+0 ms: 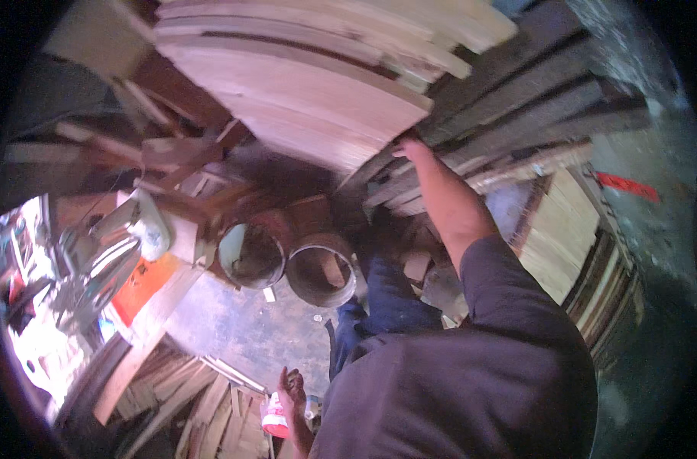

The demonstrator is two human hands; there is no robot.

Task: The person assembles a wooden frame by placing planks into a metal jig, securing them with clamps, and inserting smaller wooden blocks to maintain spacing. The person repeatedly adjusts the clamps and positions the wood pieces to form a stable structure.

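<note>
My right arm reaches far forward, and my right hand (412,148) is at the near right edge of a wide, pale wooden board (302,99). Its fingers appear closed around that edge, though the fingertips are partly hidden. My left hand (292,392) hangs low beside my body with its fingers apart. A red and white container (275,419) shows right beside the left hand, partly behind it. I cannot make out whether the two touch.
More pale boards (409,30) are stacked behind. Dark beams (509,99) lie to the right. Two round buckets (321,304) stand on the floor by my legs. Scrap wood strips (203,405) are piled at lower left, near an orange panel (143,287). Boards (566,229) stand at right.
</note>
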